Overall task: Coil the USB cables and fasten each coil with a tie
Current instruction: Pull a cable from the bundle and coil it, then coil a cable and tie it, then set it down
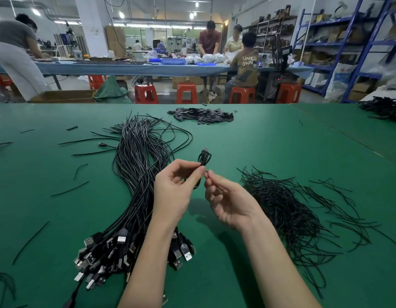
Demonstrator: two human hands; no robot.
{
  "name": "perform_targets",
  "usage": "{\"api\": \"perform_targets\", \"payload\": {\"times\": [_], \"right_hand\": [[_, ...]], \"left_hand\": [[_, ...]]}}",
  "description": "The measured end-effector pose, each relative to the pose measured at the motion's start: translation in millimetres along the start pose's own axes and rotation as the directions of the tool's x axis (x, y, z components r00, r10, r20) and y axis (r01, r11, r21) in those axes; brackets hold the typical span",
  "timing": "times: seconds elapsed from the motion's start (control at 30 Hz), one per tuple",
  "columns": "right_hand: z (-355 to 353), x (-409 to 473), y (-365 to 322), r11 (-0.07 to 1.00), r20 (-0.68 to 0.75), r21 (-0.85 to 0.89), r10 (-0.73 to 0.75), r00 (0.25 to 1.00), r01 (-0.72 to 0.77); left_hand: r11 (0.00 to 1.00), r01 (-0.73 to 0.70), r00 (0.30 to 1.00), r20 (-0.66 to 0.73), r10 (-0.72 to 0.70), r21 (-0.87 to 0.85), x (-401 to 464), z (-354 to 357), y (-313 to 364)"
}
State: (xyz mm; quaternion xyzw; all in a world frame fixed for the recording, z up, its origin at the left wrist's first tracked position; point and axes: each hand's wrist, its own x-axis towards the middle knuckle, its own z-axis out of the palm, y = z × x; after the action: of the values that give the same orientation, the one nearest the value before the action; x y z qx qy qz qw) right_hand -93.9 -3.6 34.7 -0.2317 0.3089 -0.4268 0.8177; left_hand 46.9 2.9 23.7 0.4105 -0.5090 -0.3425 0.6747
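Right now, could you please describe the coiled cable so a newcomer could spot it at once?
On the green table, find the two hands above its middle. The left hand pinches the coil, raised off the table. It alone is wound up small; the bundle beside it lies long and loose.

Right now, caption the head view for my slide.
Left hand holds a coiled USB cable; right hand pinches its tie.

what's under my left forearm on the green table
Under the left forearm lies the big bundle of USB cables, its plug ends fanned out on the green table on both sides of the arm. The cables and plugs directly beneath the arm are covered.
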Motion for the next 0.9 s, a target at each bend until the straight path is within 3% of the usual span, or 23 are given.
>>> {"api": "perform_targets", "payload": {"times": [0.1,0.2,0.27,0.33,0.37,0.47,0.57,0.73,0.83,0.9], "right_hand": [[-10.7,6.4,2.3,0.864,-0.134,-0.473,-0.265,0.955,0.174],[-28.6,10.7,3.9,0.615,-0.232,-0.759,-0.563,0.793,0.215],[-40.2,13.7,5.2,0.364,-0.214,-0.929,-0.674,0.707,0.066],[-45.4,13.4,5.8,0.165,-0.193,-0.98,-0.683,0.705,-0.109],[-47.8,13.7,5.0,0.119,-0.184,-0.983,-0.681,0.709,-0.141],[-56.1,14.3,0.4,0.088,-0.152,-0.988,-0.691,0.707,-0.127],[-60.9,14.7,-3.6,0.145,-0.162,-0.986,-0.687,0.708,-0.085],[-64.2,15.6,-5.0,0.146,-0.157,-0.986,-0.687,0.709,-0.077],[-64.1,16.4,-5.2,0.137,-0.159,-0.987,-0.688,0.708,-0.088],[-62.8,15.6,-4.6,0.141,-0.159,-0.986,-0.684,0.712,-0.084]], "left_hand": [[0.989,0.15,0.989,0.017,-0.15,0.011,1.7,-4.6,-4.3],[0.972,0.236,0.964,-0.126,-0.234,-0.001,8.4,5.1,-10.0],[0.961,0.238,0.957,-0.204,-0.208,0.139,25.3,19.2,-15.0],[0.91,0.213,0.969,-0.193,-0.151,0.355,50.9,35.9,-20.2],[0.875,0.199,0.976,-0.166,-0.138,0.442,64.8,44.5,-22.8],[0.788,0.174,0.983,-0.06,-0.172,0.59,100.3,67.9,-40.9],[0.657,0.123,0.971,0.046,-0.234,0.744,121.8,79.7,-62.7],[0.522,-0.043,0.875,0.284,-0.392,0.852,132.4,80.4,-78.8],[0.518,-0.127,0.895,0.323,-0.308,0.846,117.6,72.9,-75.4],[0.593,-0.101,0.932,0.284,-0.224,0.799,94.2,65.2,-67.6]]}}
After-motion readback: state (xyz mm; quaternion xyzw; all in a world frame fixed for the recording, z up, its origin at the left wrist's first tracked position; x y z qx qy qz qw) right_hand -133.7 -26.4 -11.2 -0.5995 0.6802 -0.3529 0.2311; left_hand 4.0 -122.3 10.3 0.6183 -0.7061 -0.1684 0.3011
